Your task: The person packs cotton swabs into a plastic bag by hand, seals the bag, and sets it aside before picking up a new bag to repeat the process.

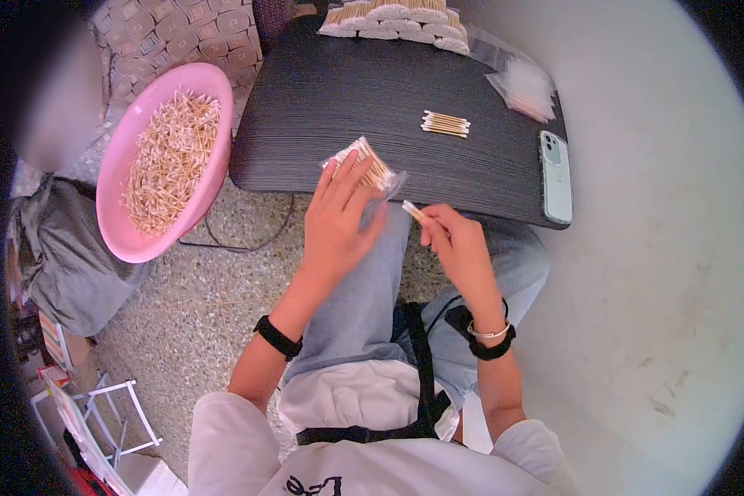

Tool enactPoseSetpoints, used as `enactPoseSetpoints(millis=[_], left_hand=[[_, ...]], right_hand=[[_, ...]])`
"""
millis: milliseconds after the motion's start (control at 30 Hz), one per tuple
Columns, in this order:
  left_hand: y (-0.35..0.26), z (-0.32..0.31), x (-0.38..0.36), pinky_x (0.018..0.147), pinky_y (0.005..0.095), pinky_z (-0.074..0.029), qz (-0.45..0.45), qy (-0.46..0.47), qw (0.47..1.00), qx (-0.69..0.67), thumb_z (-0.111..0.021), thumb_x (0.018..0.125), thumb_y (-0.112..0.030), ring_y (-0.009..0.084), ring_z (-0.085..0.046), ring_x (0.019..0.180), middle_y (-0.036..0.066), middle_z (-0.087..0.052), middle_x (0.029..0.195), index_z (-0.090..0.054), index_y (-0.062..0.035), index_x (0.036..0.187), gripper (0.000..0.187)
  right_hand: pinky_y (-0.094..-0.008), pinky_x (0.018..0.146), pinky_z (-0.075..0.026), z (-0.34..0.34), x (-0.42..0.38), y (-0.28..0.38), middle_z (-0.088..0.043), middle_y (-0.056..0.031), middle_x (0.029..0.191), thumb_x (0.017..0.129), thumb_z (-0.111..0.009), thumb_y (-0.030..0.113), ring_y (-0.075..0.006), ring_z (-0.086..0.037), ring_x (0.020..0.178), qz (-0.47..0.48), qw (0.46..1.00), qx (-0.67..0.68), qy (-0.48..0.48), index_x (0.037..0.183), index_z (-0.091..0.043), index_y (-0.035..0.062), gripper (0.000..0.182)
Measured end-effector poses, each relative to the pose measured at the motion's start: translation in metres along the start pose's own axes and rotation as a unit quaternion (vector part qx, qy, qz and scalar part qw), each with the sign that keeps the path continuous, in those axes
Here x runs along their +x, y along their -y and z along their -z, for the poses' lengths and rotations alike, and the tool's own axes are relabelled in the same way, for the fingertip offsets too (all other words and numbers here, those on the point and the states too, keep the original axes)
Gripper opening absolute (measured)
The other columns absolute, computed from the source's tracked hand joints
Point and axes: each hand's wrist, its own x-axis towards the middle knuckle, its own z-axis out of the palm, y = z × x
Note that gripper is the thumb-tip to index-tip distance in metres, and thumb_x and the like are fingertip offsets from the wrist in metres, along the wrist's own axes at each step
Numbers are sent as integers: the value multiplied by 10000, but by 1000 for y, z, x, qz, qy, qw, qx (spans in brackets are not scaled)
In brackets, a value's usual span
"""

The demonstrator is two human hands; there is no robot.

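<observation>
My left hand [343, 217] lies over a clear plastic bag of cotton swabs [373, 169] at the table's near edge, its fingers spread on top of the bag. My right hand [453, 237] pinches a few cotton swabs [413, 212] between thumb and fingers, their white tips pointing up and left, just right of the bag. A small row of swabs [445, 124] lies on the black table [322, 91] beyond my right hand. To the left, a pink basin [116, 219] holds a heap of loose swabs [174, 161].
Stacked swab bundles [393, 23] sit at the table's far edge. Clear plastic bags [522, 87] lie at the far right, with a phone [556, 178] nearer me. A wall [653, 248] stands on the right. A grey cloth [83, 256] and a white rack [116, 422] are at left.
</observation>
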Motion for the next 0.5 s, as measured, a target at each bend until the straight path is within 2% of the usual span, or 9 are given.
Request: enactPoseSetpoints(millis=[67, 100, 200, 300, 367, 400, 500], left_hand=[[-1, 0, 0, 1065, 482, -319, 0, -1, 999, -38, -648, 805, -117, 315, -460, 1249, 147, -538, 1275, -555, -32, 955, 196], [-2, 0, 1, 1057, 472, -338, 0, -1, 998, -56, -626, 822, -103, 320, -474, 1233, 154, -546, 1261, -549, -15, 917, 151], [-8, -3, 2, 1052, 468, -344, 47, 19, 992, -113, -584, 849, -78, 329, -479, 1223, 170, -543, 1262, -533, 1, 927, 122], [-7, -2, 2, 1058, 463, -335, 38, 24, 993, -110, -561, 861, -62, 344, -470, 1226, 186, -529, 1277, -518, 17, 927, 111], [0, -7, -2, 1074, 442, -314, 14, 51, 995, -87, -542, 887, -91, 350, -432, 1261, 162, -489, 1333, -496, 6, 1089, 228], [3, -8, -3, 1082, 431, -304, 3, 65, 995, -75, -533, 900, -106, 353, -412, 1278, 150, -470, 1360, -485, 0, 1169, 293], [1, -6, -4, 1087, 441, -296, -1, 71, 994, -78, -528, 899, -97, 353, -407, 1282, 156, -460, 1366, -474, 8, 1168, 294]], right_hand=[[-323, 536, -455, -3, -4, 9, -611, -120, 642, 907, -548, 136, -246, -607, 563, -41, 998, 28, 29, 902, -580, 8, 132], [-325, 536, -451, -7, -3, 8, -607, -123, 643, 906, -549, 135, -245, -600, 561, -33, 998, 37, 26, 905, -578, 5, 134], [-333, 537, -440, -18, 2, 7, -593, -133, 645, 906, -551, 135, -246, -579, 555, -20, 998, 65, 14, 907, -572, -4, 140], [-335, 534, -431, -25, 7, 10, -574, -132, 635, 909, -549, 138, -240, -563, 548, -17, 996, 90, -8, 895, -564, -7, 147], [-324, 526, -423, -29, 11, 6, -558, -116, 617, 913, -547, 141, -214, -552, 537, 8, 995, 98, -18, 882, -561, -8, 153], [-313, 524, -421, -31, 13, 6, -556, -106, 616, 914, -545, 139, -194, -544, 535, -8, 994, 113, -10, 881, -562, -11, 154], [-281, 518, -412, -36, 19, 3, -552, -72, 617, 916, -540, 131, -136, -523, 534, -56, 984, 167, 5, 873, -565, -17, 157]])
